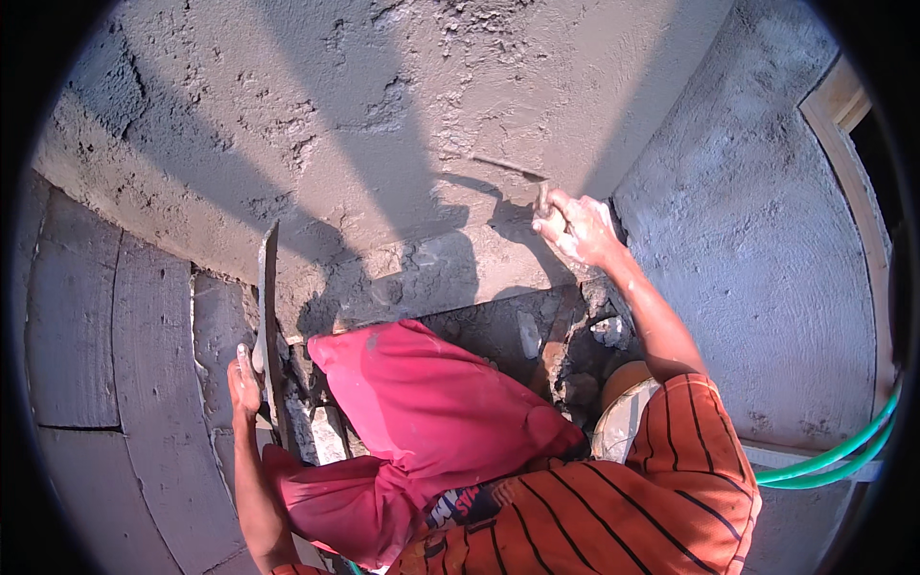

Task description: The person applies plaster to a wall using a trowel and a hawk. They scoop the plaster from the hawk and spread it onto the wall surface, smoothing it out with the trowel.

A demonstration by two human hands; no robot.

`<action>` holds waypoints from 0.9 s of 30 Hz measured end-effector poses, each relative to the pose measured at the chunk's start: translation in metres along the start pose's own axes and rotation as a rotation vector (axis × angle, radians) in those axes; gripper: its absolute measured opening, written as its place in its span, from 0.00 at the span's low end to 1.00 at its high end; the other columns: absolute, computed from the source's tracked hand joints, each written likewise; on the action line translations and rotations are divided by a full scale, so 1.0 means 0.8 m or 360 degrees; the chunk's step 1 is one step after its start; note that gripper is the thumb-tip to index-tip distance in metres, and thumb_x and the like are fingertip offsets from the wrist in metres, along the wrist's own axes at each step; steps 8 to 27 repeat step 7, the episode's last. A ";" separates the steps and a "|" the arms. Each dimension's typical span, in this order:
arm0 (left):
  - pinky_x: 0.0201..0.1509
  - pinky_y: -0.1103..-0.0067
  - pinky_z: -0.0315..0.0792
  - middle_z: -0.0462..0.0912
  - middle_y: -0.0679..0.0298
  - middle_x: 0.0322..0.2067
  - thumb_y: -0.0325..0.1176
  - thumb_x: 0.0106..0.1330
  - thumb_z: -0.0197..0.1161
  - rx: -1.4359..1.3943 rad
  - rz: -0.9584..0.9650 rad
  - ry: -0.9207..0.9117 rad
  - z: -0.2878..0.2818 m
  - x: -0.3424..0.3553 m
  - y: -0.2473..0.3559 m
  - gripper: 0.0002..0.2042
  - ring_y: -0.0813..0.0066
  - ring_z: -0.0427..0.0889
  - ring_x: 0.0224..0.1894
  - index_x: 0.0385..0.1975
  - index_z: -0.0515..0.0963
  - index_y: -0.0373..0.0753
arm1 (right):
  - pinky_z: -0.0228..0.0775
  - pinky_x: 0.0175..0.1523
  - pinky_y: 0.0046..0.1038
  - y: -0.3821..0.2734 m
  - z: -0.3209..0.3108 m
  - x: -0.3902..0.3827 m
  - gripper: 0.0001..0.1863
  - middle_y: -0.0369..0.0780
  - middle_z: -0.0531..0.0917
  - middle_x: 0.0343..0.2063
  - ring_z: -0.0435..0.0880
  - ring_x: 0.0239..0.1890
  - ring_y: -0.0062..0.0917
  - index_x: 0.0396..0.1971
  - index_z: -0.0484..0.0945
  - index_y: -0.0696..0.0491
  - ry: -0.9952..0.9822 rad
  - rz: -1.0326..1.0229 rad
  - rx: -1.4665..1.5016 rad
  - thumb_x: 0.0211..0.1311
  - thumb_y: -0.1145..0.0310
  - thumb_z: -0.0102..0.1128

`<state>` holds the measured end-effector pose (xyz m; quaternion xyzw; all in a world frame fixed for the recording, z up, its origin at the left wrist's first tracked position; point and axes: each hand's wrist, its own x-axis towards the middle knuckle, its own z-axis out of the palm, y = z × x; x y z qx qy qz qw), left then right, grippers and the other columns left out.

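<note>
My right hand (583, 232) is closed round the handle of a trowel (510, 169). The trowel's thin blade shows nearly edge-on at the grey plastered wall (537, 77); I cannot tell whether it touches. On the left, my left hand (245, 381) is closed at a long flat board (269, 292), which stands up on edge beside my knee. Its broad face is turned away, so what it carries, if anything, is hidden. Wet-looking plaster covers the wall, with rough pits higher up and a ragged lower edge.
Rubble (529, 335) lies along the wall's foot. A round container (621, 412) stands by my right side. Planks (158, 355) run along the left. At right are a second grey wall (747, 259), a wooden frame (853, 182) and a green hose (832, 460).
</note>
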<state>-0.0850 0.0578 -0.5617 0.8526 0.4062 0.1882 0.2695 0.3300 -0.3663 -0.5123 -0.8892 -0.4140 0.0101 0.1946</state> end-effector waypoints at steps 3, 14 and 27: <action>0.22 0.74 0.57 0.63 0.67 0.12 0.59 0.71 0.34 -0.0083 -0.0119 -0.0117 -0.003 -0.003 0.008 0.32 0.78 0.60 0.17 0.14 0.62 0.37 | 0.69 0.43 0.45 0.034 0.120 -0.069 0.21 0.48 0.82 0.32 0.81 0.38 0.47 0.43 0.72 0.47 -0.0241 0.0325 0.0100 0.59 0.47 0.53; 0.20 0.74 0.56 0.62 0.68 0.11 0.60 0.71 0.34 0.0029 -0.0150 -0.0073 -0.015 -0.009 -0.061 0.32 0.80 0.60 0.16 0.14 0.62 0.37 | 0.66 0.49 0.49 0.054 0.190 -0.111 0.27 0.52 0.79 0.43 0.78 0.45 0.49 0.47 0.67 0.49 -0.0448 0.0507 0.0073 0.58 0.43 0.55; 0.20 0.74 0.56 0.62 0.68 0.11 0.60 0.71 0.34 0.0029 -0.0150 -0.0073 -0.015 -0.009 -0.061 0.32 0.80 0.60 0.16 0.14 0.62 0.37 | 0.66 0.49 0.49 0.054 0.190 -0.111 0.27 0.52 0.79 0.43 0.78 0.45 0.49 0.47 0.67 0.49 -0.0448 0.0507 0.0073 0.58 0.43 0.55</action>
